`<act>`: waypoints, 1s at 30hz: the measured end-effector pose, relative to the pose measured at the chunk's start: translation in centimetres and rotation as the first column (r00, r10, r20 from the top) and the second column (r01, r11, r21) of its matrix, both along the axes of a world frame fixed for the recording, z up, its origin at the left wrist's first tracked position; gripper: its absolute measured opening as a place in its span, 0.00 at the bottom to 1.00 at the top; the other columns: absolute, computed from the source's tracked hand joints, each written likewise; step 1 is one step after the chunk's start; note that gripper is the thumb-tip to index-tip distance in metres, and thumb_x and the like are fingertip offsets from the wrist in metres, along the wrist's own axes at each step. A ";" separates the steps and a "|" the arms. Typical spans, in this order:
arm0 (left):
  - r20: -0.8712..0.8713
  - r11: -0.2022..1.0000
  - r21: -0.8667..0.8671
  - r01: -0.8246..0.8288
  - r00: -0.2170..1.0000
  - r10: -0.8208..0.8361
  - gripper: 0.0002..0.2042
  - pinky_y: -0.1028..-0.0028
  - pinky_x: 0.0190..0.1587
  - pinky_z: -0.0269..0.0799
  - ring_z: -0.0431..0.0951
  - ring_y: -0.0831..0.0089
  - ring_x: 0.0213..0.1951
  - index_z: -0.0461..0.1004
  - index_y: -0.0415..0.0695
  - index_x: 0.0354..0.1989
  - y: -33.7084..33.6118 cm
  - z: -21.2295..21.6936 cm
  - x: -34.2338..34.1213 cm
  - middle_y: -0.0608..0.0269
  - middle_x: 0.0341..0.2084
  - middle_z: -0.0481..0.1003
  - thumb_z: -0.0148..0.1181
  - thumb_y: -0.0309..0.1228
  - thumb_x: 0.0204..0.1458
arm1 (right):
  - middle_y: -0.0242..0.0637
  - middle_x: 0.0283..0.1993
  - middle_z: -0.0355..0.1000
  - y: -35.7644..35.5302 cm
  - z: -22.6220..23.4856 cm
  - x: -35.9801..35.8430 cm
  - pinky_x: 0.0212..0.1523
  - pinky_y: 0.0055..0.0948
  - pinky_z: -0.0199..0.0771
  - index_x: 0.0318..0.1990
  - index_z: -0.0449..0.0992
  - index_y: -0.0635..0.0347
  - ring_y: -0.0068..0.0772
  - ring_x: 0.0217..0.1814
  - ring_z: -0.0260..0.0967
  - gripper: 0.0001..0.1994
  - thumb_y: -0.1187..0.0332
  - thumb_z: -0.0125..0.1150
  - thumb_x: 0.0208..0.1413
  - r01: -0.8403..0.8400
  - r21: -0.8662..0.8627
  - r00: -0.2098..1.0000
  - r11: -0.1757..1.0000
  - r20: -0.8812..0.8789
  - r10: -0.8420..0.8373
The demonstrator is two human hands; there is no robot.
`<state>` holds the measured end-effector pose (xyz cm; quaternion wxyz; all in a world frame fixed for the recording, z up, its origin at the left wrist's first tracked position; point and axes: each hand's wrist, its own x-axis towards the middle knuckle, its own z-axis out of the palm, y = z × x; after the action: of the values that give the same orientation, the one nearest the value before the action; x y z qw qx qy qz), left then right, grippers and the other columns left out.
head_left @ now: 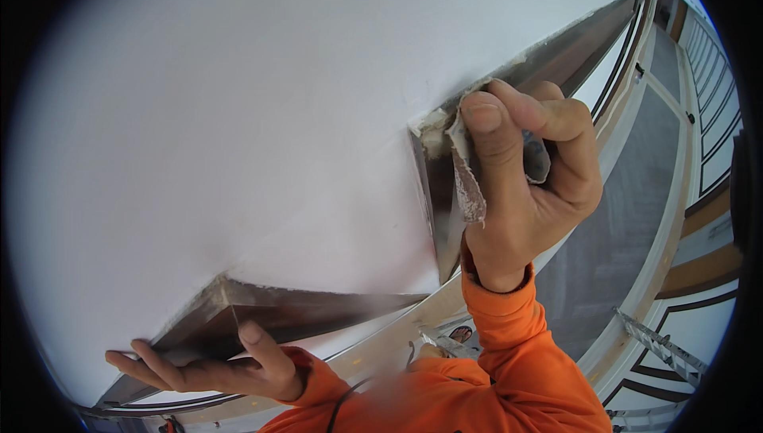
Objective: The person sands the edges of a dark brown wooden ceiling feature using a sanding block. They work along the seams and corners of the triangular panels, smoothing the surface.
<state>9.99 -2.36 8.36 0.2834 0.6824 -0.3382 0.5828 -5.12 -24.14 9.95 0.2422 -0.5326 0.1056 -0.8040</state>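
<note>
While the right hand (pixel 520 206) pinches one folded sheet (pixel 470 195), the left hand (pixel 226 376) spreads near one white panel (pixel 238 139).

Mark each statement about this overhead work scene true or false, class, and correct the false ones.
1. The right hand pinches a frayed strip between thumb and fingers. True.
2. The left hand is clenched into a fist. False: its fingers are stretched out and it holds nothing visible.
3. The frayed strip is near a corner of a recessed opening in the white panel. True.
4. Both sleeves are blue. False: they are orange.
5. A metal ladder shows at the lower right of the picture. True.
6. The right hand wears a glove. False: it is bare.
</note>
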 end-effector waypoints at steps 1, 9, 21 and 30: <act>0.002 1.000 0.009 -0.015 1.000 0.015 0.44 0.40 0.73 0.42 0.43 0.45 0.75 0.53 0.47 0.72 0.0 0.0 -0.1 0.44 0.73 0.45 0.53 0.62 0.52 | 0.24 0.23 0.67 0.1 -0.3 0.1 0.26 0.15 0.50 0.34 0.78 0.62 0.11 0.24 0.53 0.06 0.78 0.73 0.53 0.001 -0.013 1.000 1.000 -0.001 -0.001; 0.024 1.000 0.010 -0.020 1.000 0.020 0.42 0.40 0.73 0.45 0.43 0.47 0.75 0.55 0.48 0.72 -0.2 0.1 -0.3 0.47 0.73 0.46 0.55 0.57 0.51 | 0.22 0.22 0.64 0.0 -0.1 -0.1 0.25 0.16 0.47 0.34 0.79 0.62 0.11 0.23 0.52 0.07 0.80 0.73 0.51 -0.012 -0.037 1.000 0.999 -0.024 0.011; 0.017 1.000 0.023 -0.019 1.000 0.019 0.45 0.38 0.72 0.43 0.43 0.43 0.75 0.52 0.47 0.73 -0.2 0.1 0.0 0.43 0.74 0.44 0.54 0.63 0.53 | 0.24 0.22 0.65 -0.7 0.1 0.0 0.23 0.16 0.47 0.35 0.78 0.63 0.10 0.22 0.52 0.08 0.80 0.73 0.51 0.038 -0.139 0.998 0.990 -0.051 -0.046; 0.000 0.999 0.041 -0.011 1.000 0.011 0.44 0.39 0.72 0.42 0.43 0.42 0.75 0.51 0.47 0.73 0.0 0.2 -0.4 0.42 0.73 0.43 0.54 0.61 0.53 | 0.25 0.24 0.68 -0.8 -0.2 -0.4 0.25 0.16 0.48 0.34 0.79 0.63 0.12 0.24 0.53 0.07 0.80 0.73 0.51 0.025 -0.120 0.998 0.992 -0.060 -0.032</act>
<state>9.56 -2.35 8.60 0.2663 0.6899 -0.3464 0.5772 -5.49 -24.96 9.80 0.1951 -0.5691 0.0723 -0.7955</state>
